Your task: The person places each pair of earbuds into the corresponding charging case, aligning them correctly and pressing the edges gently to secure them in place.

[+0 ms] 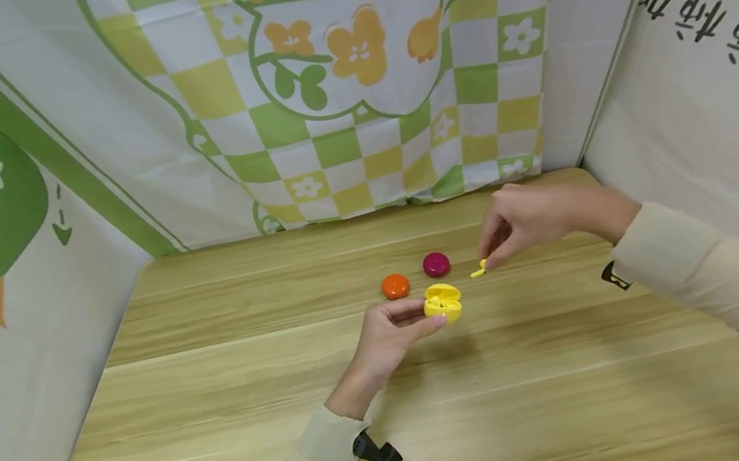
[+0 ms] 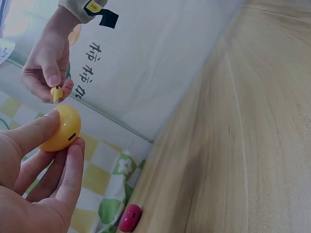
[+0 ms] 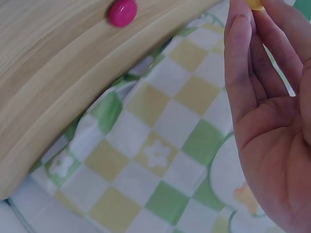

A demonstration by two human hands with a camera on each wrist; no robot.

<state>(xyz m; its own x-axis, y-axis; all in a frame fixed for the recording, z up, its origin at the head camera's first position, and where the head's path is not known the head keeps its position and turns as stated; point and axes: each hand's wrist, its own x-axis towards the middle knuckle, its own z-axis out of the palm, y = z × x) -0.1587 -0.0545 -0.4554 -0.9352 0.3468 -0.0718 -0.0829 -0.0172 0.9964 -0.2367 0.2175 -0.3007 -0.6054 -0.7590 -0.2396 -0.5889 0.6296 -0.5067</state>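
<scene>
A yellow earbud case (image 1: 444, 309) with its lid raised is gripped between the thumb and fingers of my left hand (image 1: 390, 338), above the table. Something yellow sits inside it, likely an earbud, too small to tell. My right hand (image 1: 521, 224) pinches a yellow earbud (image 1: 480, 269) by its head, stem pointing left, a short way right of the case. In the left wrist view the case (image 2: 65, 128) shows its rounded underside with a dark port, and the pinched earbud (image 2: 56, 93) is just above it. The right wrist view shows only a sliver of yellow at the fingertips.
Behind the yellow case lie a closed orange case (image 1: 395, 286) and a closed magenta case (image 1: 436, 264) on the wooden table (image 1: 224, 415). A checked curtain (image 1: 357, 152) hangs at the table's back edge, with printed cloth walls at both sides.
</scene>
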